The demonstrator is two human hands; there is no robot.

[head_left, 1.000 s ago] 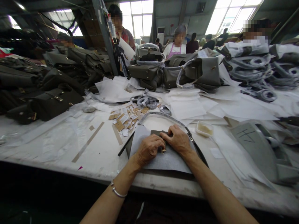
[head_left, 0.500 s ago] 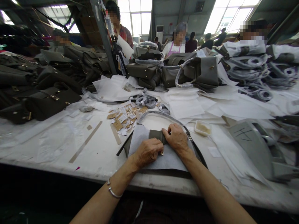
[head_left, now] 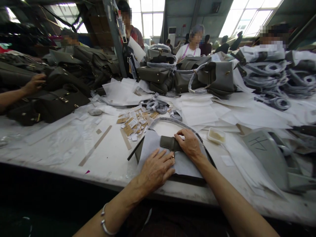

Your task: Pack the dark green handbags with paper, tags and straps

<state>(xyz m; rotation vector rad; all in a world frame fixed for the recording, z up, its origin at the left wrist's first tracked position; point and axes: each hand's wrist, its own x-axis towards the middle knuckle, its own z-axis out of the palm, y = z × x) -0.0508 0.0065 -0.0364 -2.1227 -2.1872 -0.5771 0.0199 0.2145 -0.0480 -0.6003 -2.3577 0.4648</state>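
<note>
A dark grey handbag (head_left: 138, 153) lies flat at the table's near edge, covered by a sheet of grey wrapping paper (head_left: 150, 144). My left hand (head_left: 156, 169) rests flat on the paper with its fingers stretched out. My right hand (head_left: 189, 144) presses down on the bag's grey flap strap (head_left: 168, 142), fingers bent over it. A small gold clasp (head_left: 172, 155) shows between my two hands. The bag's wrapped handle (head_left: 168, 121) arcs beyond them.
Paper tags (head_left: 134, 123) lie scattered to the left, and a small white tray (head_left: 216, 135) stands to the right. White paper sheets (head_left: 197, 113) and grey bags (head_left: 158, 75) fill the back. Dark bags (head_left: 56, 102) pile at left, where another person's hand (head_left: 34, 84) reaches. Several people work beyond.
My left hand has slid toward me and flattened on the paper, leaving the clasp. My right hand stays on the flap strap. Another person's hand has appeared at far left.
</note>
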